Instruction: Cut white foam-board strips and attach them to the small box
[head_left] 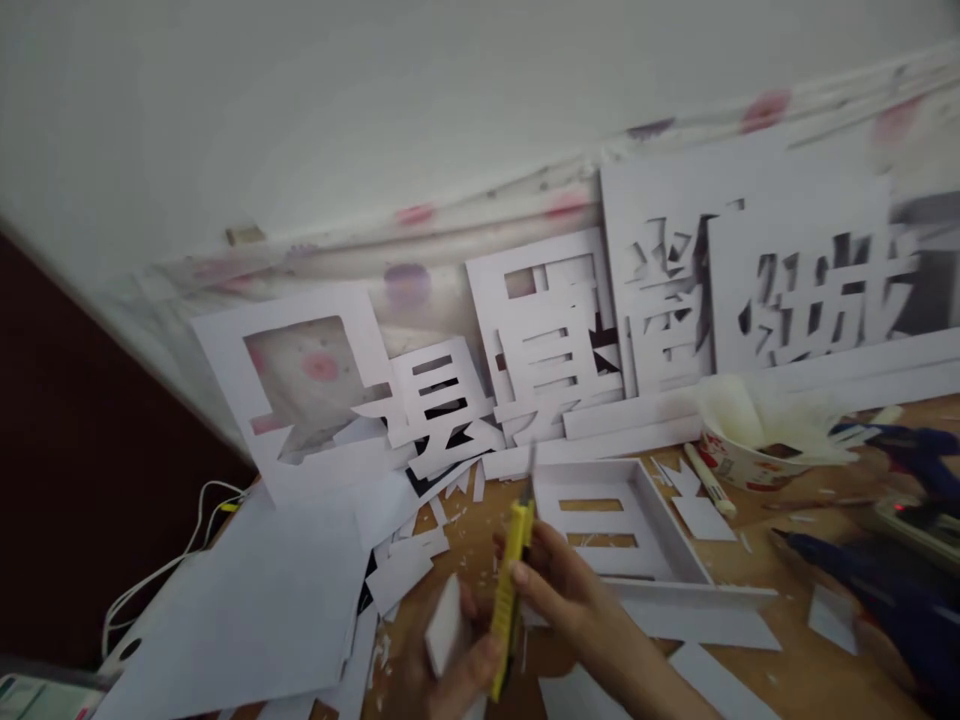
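A yellow utility knife [509, 600] stands almost upright with its blade pointing away from me. My right hand [562, 590] is closed on it, thumb and fingers pinching the body. My left hand [442, 670], blurred, is closed round a small white board piece [447, 625]; its thumb lies against the lower part of the knife. Just beyond my hands lies a white board frame [679, 530] with raised side walls and rectangular slots cut through it. White offcuts [405, 570] are scattered left of my hands.
Cut-out character boards [442, 395] lean along the covered wall. White sheets [247, 600] lie at the left, beside a white cable [120, 600]. To the right are a paper bowl [750, 450], a marker [709, 480] and blue glue guns [862, 570].
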